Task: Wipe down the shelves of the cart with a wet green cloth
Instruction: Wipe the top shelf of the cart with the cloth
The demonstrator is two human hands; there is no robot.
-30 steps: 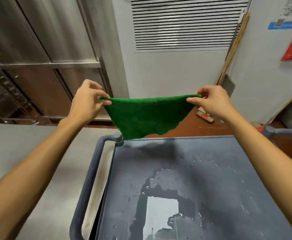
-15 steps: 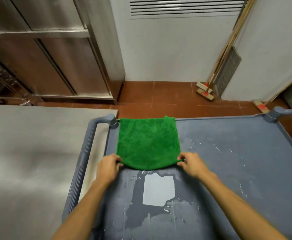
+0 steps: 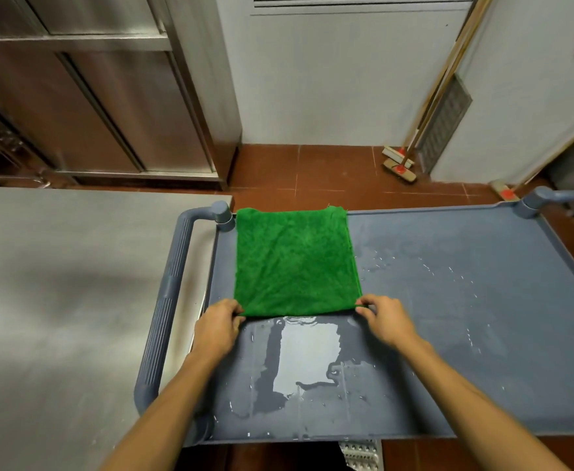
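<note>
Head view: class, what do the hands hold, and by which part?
The left hand and right hand pinch the green cloth by its two near corners, one each.

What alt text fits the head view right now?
The left hand and right hand each pinch a near corner of the green cloth, spread flat on the wet top shelf of the cart. A steel table stands to its left.

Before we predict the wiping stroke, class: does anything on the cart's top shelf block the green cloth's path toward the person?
Nothing visible does. The green cloth lies flat on the top shelf, the left hand and right hand pinch its near corners, and only a puddle lies between it and the near edge.
</note>
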